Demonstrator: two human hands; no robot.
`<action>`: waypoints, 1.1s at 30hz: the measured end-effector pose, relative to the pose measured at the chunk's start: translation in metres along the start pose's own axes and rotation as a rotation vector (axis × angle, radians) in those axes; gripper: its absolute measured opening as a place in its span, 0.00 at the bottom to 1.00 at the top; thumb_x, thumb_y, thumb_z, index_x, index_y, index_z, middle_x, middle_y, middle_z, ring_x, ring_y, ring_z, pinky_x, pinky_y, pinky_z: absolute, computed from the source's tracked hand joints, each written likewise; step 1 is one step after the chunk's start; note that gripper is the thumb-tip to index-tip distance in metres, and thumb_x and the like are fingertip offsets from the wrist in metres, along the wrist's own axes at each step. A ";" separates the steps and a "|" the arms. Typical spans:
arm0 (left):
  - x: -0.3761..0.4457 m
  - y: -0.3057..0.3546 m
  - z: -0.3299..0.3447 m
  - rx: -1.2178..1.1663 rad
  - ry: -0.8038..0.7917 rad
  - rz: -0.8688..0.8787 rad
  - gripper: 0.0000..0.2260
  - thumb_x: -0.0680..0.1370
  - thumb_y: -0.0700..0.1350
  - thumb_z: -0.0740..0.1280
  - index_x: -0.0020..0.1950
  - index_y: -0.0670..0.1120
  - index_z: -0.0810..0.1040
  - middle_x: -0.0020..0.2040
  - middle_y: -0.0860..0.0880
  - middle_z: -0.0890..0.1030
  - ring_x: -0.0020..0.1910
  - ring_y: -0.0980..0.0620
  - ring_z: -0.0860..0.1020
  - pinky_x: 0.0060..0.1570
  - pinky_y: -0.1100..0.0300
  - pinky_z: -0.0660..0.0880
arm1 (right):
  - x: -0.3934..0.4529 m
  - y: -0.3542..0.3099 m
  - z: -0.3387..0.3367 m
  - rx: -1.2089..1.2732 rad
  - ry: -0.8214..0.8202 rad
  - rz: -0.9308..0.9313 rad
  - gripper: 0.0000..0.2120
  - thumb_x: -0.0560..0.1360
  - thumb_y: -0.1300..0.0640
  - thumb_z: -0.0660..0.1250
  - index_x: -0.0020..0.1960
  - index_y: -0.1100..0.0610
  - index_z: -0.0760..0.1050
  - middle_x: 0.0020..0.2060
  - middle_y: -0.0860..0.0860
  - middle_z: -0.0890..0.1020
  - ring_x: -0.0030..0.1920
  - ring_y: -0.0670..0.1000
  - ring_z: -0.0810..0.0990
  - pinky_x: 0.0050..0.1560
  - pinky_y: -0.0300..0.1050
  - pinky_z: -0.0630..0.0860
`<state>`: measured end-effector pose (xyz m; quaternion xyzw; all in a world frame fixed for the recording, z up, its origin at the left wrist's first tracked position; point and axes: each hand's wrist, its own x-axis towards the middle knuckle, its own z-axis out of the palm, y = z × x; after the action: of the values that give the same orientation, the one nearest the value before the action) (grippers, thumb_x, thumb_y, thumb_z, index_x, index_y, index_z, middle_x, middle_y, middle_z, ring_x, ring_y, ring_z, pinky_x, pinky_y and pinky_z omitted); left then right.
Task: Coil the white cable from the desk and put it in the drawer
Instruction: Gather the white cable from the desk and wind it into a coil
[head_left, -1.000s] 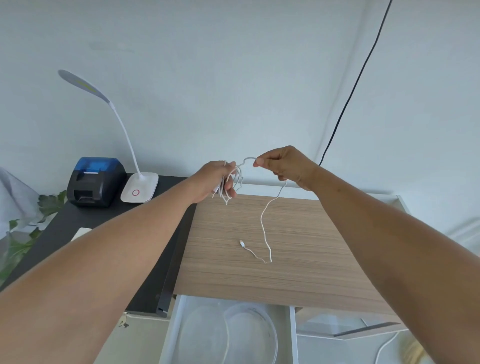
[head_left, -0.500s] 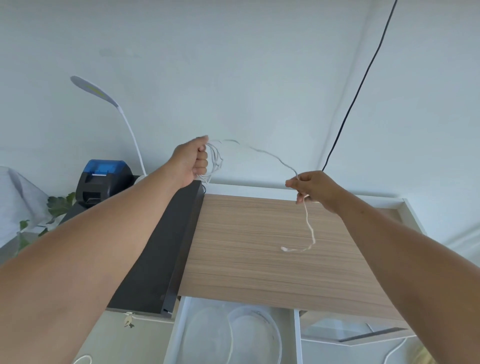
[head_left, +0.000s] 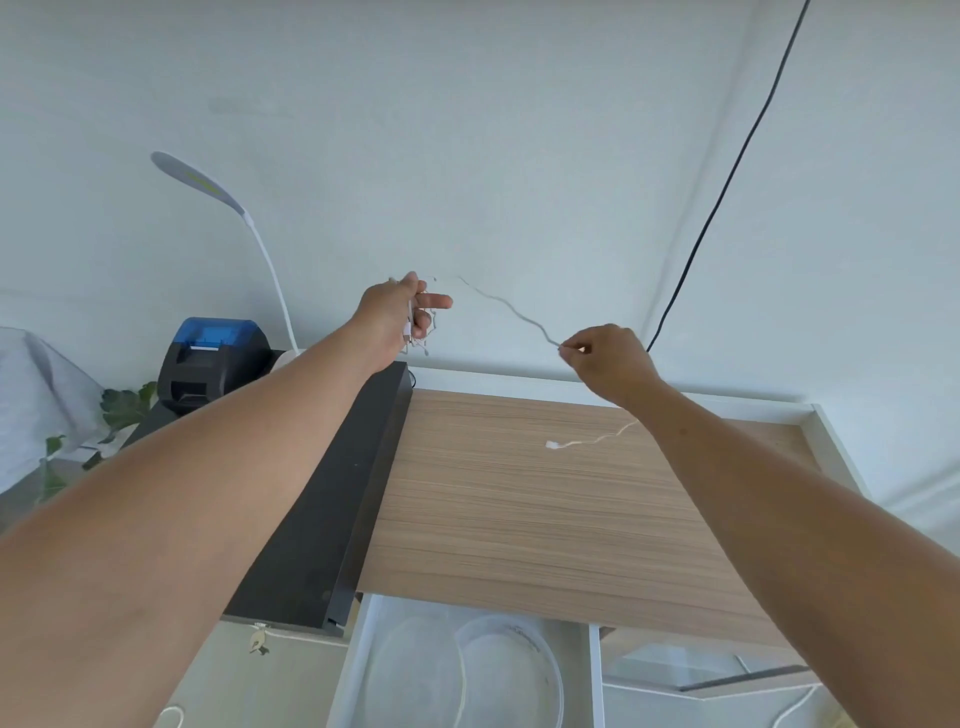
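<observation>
My left hand (head_left: 402, 317) is raised above the back of the desk and holds several loops of the thin white cable (head_left: 511, 307), with the index finger pointing right. The cable runs in a slack wavy line to my right hand (head_left: 608, 358), which pinches it between thumb and fingers. Below the right hand the tail drops behind my forearm, and its white plug end (head_left: 552, 445) lies on the wooden desk top (head_left: 519, 509). The open white drawer (head_left: 353, 670) shows at the bottom, under the desk's front edge.
Clear round lids or containers (head_left: 509, 670) lie in the drawer. A black shelf (head_left: 332, 519) adjoins the desk on the left, carrying a black and blue printer (head_left: 213, 358) and a white gooseneck lamp (head_left: 249, 223). A black wire (head_left: 727, 176) hangs down the wall.
My left hand has moved right and its index finger has opened out. My right hand has slid further along the cable, and the plug end has been dragged towards the back right of the desk.
</observation>
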<state>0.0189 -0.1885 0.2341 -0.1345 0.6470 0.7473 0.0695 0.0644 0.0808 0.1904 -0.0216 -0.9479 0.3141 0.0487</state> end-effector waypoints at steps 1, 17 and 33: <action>0.000 -0.001 0.001 0.034 -0.018 0.010 0.12 0.85 0.47 0.55 0.45 0.45 0.69 0.42 0.43 0.84 0.20 0.53 0.68 0.23 0.63 0.63 | 0.002 -0.005 0.001 -0.057 -0.029 -0.037 0.08 0.77 0.49 0.65 0.52 0.48 0.82 0.37 0.44 0.79 0.42 0.50 0.78 0.41 0.42 0.71; -0.007 -0.006 -0.003 0.088 -0.135 0.052 0.10 0.85 0.49 0.55 0.49 0.45 0.70 0.41 0.46 0.87 0.34 0.48 0.83 0.30 0.60 0.70 | 0.008 -0.021 0.001 0.154 -0.401 -0.024 0.03 0.68 0.58 0.78 0.41 0.54 0.86 0.30 0.42 0.82 0.28 0.36 0.76 0.29 0.28 0.68; -0.023 -0.040 0.008 0.342 -0.295 0.017 0.12 0.84 0.49 0.57 0.54 0.41 0.71 0.33 0.43 0.85 0.38 0.45 0.86 0.34 0.63 0.79 | 0.006 -0.049 0.008 0.762 -0.450 0.035 0.03 0.71 0.58 0.76 0.44 0.56 0.85 0.25 0.45 0.69 0.27 0.46 0.63 0.28 0.39 0.61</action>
<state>0.0514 -0.1728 0.2038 -0.0046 0.7481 0.6391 0.1786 0.0575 0.0368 0.2137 0.0508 -0.7510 0.6387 -0.1596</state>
